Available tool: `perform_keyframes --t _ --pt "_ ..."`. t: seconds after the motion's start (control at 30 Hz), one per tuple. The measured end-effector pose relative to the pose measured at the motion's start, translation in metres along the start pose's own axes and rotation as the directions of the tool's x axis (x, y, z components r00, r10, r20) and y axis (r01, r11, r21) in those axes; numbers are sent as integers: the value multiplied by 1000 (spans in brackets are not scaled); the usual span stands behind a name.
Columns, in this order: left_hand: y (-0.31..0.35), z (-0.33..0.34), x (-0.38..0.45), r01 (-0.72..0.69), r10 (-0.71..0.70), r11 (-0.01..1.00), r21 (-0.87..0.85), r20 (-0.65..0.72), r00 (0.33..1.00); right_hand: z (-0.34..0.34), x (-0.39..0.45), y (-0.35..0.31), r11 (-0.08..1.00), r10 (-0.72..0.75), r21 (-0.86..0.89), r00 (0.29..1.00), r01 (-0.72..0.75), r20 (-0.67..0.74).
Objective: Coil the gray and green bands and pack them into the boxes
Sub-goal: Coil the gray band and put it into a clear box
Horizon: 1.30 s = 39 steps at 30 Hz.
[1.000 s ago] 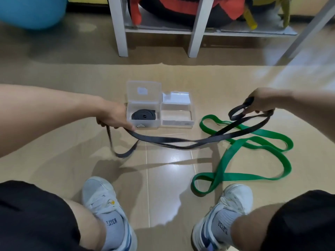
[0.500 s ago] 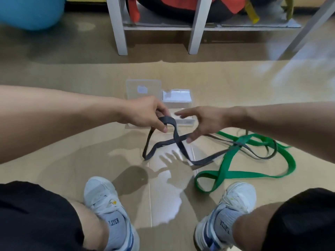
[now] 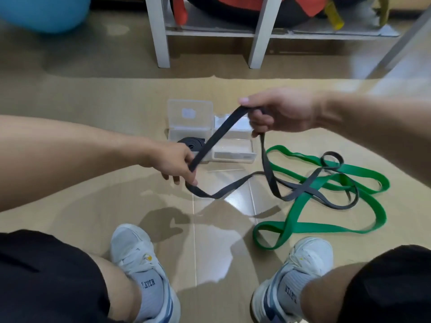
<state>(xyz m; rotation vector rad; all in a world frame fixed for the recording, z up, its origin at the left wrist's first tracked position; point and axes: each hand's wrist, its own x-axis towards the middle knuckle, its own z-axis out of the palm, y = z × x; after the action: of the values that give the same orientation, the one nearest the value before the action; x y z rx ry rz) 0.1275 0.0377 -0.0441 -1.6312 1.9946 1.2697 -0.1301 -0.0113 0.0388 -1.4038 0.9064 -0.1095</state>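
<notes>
My right hand (image 3: pixel 283 113), raised above the two clear plastic boxes (image 3: pixel 233 157) on the tiled floor (image 3: pixel 221 229), curls its fingers round one end of a long flat dark gray rubber band (image 3: pixel 217 138). My left hand (image 3: pixel 179 164), lower and just in front of the left box, pinches the same band between thumb and fingers, so a taut stretch of gray runs diagonally across both boxes from hand to hand. Below my left hand the band drops into a loose loop in front of the boxes, then trails off to their right. There it lies tangled over the wide bright green rubber band (image 3: pixel 349 229), which sprawls in open loops on the floor to the right of the boxes. The left box has its lid standing open and holds a coiled black band (image 3: pixel 186 142); the gray stretch partly hides the right box. My two white sneakers (image 3: pixel 137 257) sit nearer than the boxes. Beyond them stand the white legs of a shelf unit (image 3: pixel 161 31), with a blue ball (image 3: pixel 44 10) at far left.
</notes>
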Motion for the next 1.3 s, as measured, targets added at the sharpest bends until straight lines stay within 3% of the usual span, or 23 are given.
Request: perform_keyframes --t 0.07,0.13,0.17,0.2,0.27,0.3,0.33,0.43,0.47,0.6,0.77,1.07,1.23,1.3 --pt "-9 1 0 39 -39 999 17 2 999 -21 -7 2 997 72 -8 997 -72 -11" --pt "-12 1 -1 44 -43 999 24 -13 999 -35 -12 15 934 260 -254 965 -253 -5" --pt "-12 1 -1 38 -37 999 14 -22 999 -37 -12 24 826 374 -438 926 -355 -45" --pt "-11 1 -2 24 -24 1000 1 -40 999 -35 -11 33 650 472 -624 874 -433 -115" --pt "-4 2 -3 -28 30 999 20 -106 994 -22 -4 46 250 554 -868 799 -428 -234" --pt "1 2 -3 -56 62 998 43 -149 987 -13 0 49 172 541 -905 805 -390 -244" --pt "6 3 -3 -83 92 995 56 -185 978 -2 3 50 209 518 -902 825 -377 -225" --pt "24 1 -6 -165 175 984 62 -235 956 21 14 49 529 344 -787 928 -318 -144" --pt "30 0 -9 -195 200 980 45 -237 951 28 18 47 590 288 -758 949 -278 -124" --pt "46 -3 -15 -310 257 940 -143 -301 918 48 25 46 702 159 -696 986 -154 -58" --pt "50 -8 -17 -335 209 896 -293 -388 898 53 31 56 849 44 -516 988 -115 -147" --pt "35 -5 -10 -290 41 754 -589 -398 916 55 26 59 847 -79 -521 944 -106 -321" --pt "38 -6 -13 -78 -61 749 -658 -186 981 54 24 59 833 -164 -549 916 -70 -365" --pt "43 -6 -14 -82 -51 721 -688 -172 984 53 25 59 821 -177 -566 912 -70 -370"
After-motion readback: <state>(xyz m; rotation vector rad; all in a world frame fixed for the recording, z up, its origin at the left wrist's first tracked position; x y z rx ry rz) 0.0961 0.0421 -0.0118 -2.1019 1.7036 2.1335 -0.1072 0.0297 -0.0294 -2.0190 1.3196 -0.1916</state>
